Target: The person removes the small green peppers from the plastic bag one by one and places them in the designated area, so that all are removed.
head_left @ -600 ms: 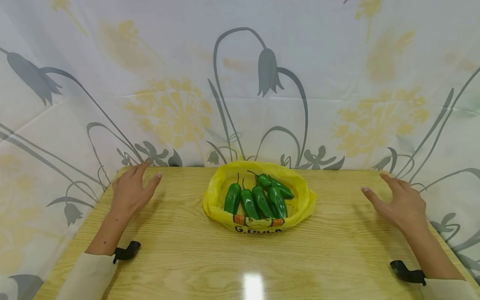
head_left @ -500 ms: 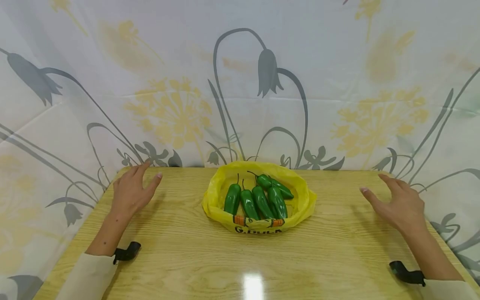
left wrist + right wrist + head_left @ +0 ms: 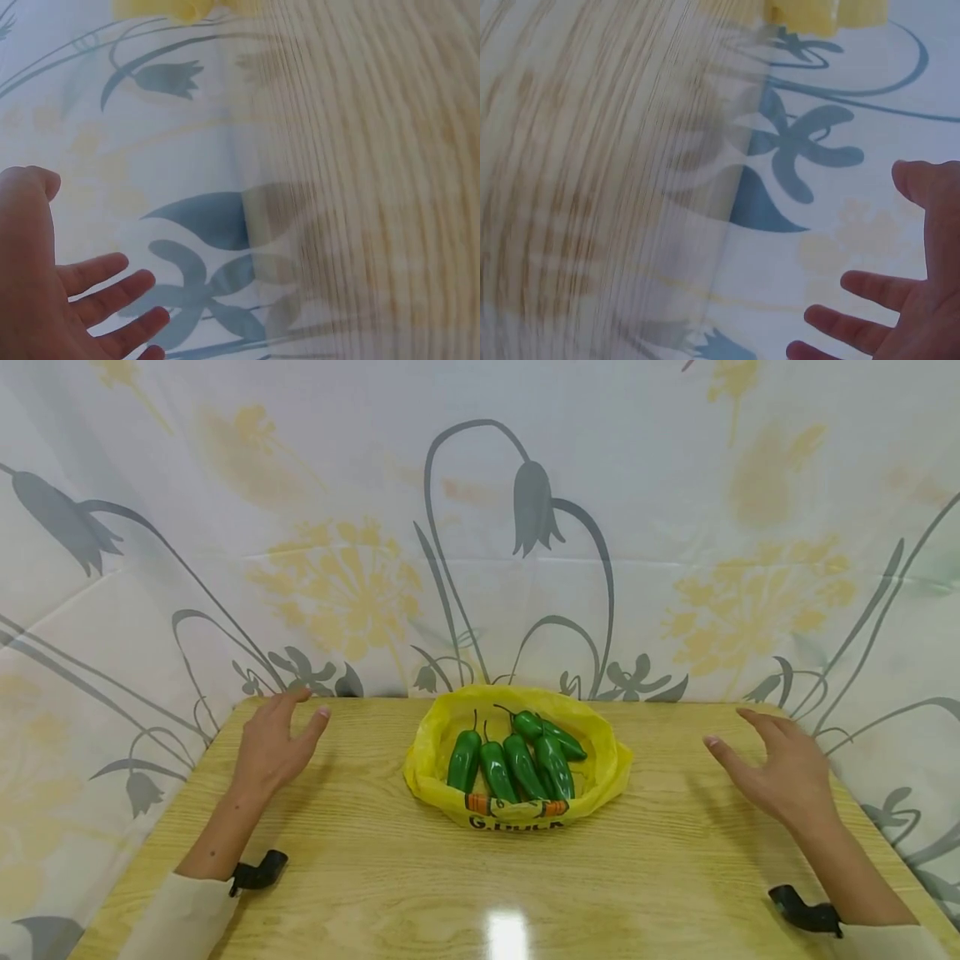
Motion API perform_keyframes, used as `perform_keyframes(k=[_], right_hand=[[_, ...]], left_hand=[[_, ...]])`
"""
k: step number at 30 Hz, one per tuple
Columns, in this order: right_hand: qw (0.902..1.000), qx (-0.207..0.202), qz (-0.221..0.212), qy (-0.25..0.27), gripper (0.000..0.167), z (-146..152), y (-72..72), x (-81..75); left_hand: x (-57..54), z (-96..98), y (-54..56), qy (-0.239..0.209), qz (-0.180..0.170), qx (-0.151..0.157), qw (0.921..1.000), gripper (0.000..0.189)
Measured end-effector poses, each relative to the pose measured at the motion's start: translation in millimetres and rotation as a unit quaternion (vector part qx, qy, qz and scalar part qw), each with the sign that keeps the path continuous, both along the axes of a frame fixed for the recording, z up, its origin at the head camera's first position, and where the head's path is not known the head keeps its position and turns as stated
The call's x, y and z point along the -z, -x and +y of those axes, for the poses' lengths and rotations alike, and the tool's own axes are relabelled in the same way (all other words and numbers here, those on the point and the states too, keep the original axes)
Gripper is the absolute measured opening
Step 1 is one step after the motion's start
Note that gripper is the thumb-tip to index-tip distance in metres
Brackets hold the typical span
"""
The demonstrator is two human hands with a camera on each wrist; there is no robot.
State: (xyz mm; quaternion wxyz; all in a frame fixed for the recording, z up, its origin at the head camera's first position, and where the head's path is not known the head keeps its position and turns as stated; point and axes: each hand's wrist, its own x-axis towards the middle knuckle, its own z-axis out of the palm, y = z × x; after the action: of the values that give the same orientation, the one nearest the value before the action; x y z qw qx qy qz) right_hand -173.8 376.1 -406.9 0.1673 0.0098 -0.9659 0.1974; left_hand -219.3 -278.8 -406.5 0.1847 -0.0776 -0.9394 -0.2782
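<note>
In the head view a yellow plastic bag [image 3: 442, 793] stands with its mouth spread wide near the table's back edge. Several glossy green peppers [image 3: 522, 768] lie inside it, some with thin stems pointing up. My left hand [image 3: 273, 743] hovers to the left of the bag, fingers spread and holding nothing. To the right of the bag, my right hand [image 3: 783, 768] is held likewise, thumb apart from the fingers. In the left wrist view the spread fingers of my left hand [image 3: 45, 285] show; the right wrist view shows my right hand [image 3: 907, 285] with nothing in it.
The wooden table [image 3: 375, 877] extends under both hands and the bag. Behind it hangs a pale curtain [image 3: 645, 452] with grey and yellow flowers. A black wrist camera [image 3: 258, 870] sits on the left wrist, another black camera [image 3: 804, 910] on the right.
Both hands have moved slightly inward toward the bag, the right hand more than the left. The bag and peppers stay in place; the view has tipped up a little.
</note>
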Motion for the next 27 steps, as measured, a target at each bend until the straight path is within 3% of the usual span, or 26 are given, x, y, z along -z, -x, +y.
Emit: perform_keyframes(k=[15,27], right_hand=[[0.9991,-0.022,-0.018,0.032,0.076,-30.1,-5.6,-10.3],[0.9976,-0.052,0.022,0.040,0.068,-52.2,-3.2,-12.1]], left_hand=[[4.8,27.3,-3.1,-0.066,-0.030,0.041,0.9965,0.056],[9.8,47.5,-0.8,-0.107,-0.031,0.071,0.9913,0.051]])
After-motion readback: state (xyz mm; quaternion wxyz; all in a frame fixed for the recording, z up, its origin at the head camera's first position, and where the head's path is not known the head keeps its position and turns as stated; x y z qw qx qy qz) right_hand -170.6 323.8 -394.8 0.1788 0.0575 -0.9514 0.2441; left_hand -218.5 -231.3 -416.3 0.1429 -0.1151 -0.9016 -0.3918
